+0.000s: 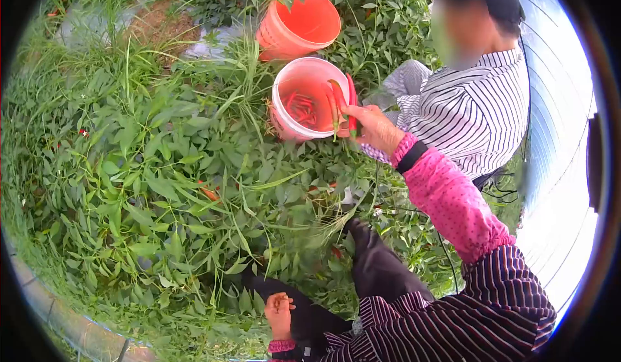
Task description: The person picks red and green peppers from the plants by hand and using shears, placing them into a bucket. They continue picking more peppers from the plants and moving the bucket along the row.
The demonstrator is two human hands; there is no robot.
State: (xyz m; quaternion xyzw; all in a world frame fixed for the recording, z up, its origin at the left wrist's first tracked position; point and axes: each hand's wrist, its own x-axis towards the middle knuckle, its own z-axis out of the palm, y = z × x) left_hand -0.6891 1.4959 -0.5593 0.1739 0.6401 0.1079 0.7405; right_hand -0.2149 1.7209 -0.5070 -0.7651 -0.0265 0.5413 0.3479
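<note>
My right hand (372,126), in a pink dotted sleeve, is closed on several long red chili peppers (352,106). It holds them at the right rim of a white-rimmed bucket (277,97). Inside that bucket lies a pile of red chili peppers (301,108). Low in the view, my left hand (279,311) is close to my dark trouser leg. Its fingers are curled in, and whether anything is inside them cannot be made out.
Behind the first bucket stands a red bucket (304,29), tipped slightly. A co-worker (479,103) in a striped shirt is at the upper right. Dense pepper plants (162,187) surround us, with a red pepper (209,192) among the leaves. Plastic sheeting (556,103) lines the right side.
</note>
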